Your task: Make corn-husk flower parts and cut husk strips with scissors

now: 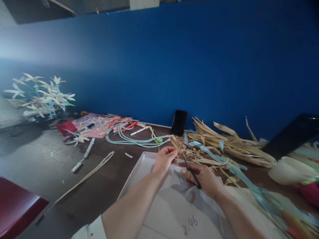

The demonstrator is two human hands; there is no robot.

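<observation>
My left hand (164, 159) pinches a short strip of dry tan husk (174, 143) above the far end of a white box lid (142, 166). Close beside it, my right hand (201, 177) is closed around a pair of black-handled scissors (193, 176). The scissor blades point up and away, right against the husk strip; whether they are cutting into it I cannot tell. Handwritten figures (189, 225) mark the lid's near part. Behind the hands lie thin curled husk pieces (183, 144).
Dried husks (231, 146) and pale blue ribbon (211, 156) spread to the right, near a white bowl (291, 171). A black phone (179, 122) leans on the blue wall. Leftward are looped pale-blue cords (132, 141), a braided strip (87, 177), white husk flowers (47, 94) and a dark red box (17, 205).
</observation>
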